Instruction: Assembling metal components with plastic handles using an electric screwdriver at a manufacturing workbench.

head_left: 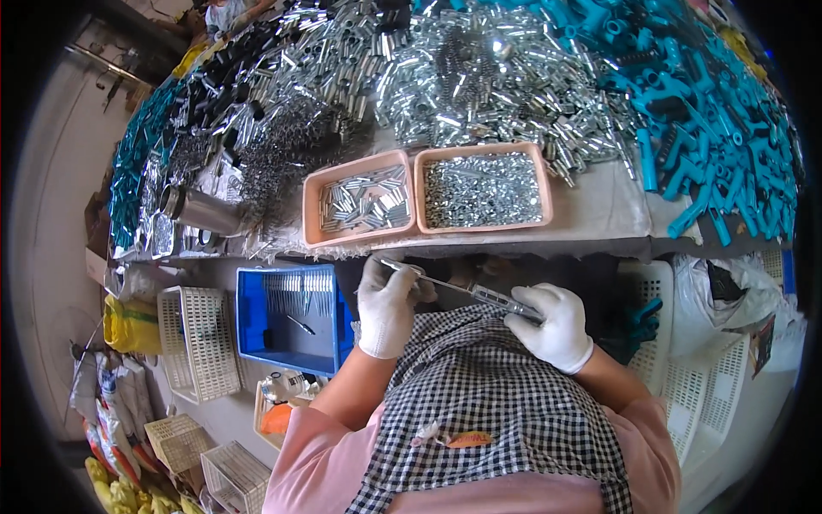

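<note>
My right hand [552, 324], in a white knit glove, is wrapped round the thick silver body of a long metal tool [497, 300] with slots along its side. A thin rod runs from this body leftward to my left hand [385, 310], also gloved. The left fingers are closed about the rod's far end, where a small silver cylinder [391, 263] sticks out. The tool lies slantwise over my lap, in front of the bench edge. Beyond it on the bench, a pink tray [312, 214] holds short metal pins. Another pink tray [541, 184] holds many small silver parts.
Silver metal parts [360, 60] cover the bench behind the trays, with dark springs [287, 154] at left and teal handles [702, 128] at right. A steel flask [201, 210] lies near the left. A blue crate [287, 355] and white baskets [201, 343] stand below.
</note>
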`<act>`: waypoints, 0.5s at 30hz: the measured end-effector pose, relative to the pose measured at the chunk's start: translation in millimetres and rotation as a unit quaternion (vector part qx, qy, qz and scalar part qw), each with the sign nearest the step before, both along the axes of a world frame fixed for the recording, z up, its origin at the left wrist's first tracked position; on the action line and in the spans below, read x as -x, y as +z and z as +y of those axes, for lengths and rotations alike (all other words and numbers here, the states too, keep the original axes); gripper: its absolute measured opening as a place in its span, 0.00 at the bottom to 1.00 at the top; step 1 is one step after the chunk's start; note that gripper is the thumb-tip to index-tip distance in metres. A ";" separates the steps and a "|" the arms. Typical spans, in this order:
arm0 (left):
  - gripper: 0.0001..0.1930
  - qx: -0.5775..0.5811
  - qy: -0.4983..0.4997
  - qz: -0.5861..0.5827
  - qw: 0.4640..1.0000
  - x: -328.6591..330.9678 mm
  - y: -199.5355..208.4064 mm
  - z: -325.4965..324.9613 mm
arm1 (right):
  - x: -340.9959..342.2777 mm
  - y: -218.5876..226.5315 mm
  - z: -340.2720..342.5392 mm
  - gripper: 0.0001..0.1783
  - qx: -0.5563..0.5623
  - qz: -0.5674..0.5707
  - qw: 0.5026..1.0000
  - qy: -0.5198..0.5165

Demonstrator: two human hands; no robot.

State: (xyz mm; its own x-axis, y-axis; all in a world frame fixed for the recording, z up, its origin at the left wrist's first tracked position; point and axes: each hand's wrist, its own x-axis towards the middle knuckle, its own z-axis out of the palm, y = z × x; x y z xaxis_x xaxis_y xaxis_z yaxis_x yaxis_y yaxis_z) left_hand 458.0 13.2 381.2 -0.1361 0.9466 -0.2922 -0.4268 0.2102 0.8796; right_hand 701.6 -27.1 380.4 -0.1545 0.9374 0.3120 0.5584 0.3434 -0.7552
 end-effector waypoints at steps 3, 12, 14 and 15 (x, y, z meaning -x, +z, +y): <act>0.07 0.049 -0.037 -0.028 0.998 -15.9 0.7 -9.8 | 1.2 0.3 1.2 0.18 -0.058 -0.007 0.998 0.001; 0.11 0.070 -0.089 -0.058 0.992 -8.7 21.5 -10.4 | -6.5 0.8 6.1 0.21 -0.077 -0.025 0.997 0.011; 0.12 0.068 -0.096 -0.068 0.991 -6.9 22.3 -9.4 | -5.5 2.1 8.8 0.21 -0.090 -0.031 0.995 0.011; 0.11 0.072 -0.092 -0.074 0.990 -6.8 22.9 -9.4 | -5.0 3.2 10.2 0.21 -0.091 -0.023 0.996 0.010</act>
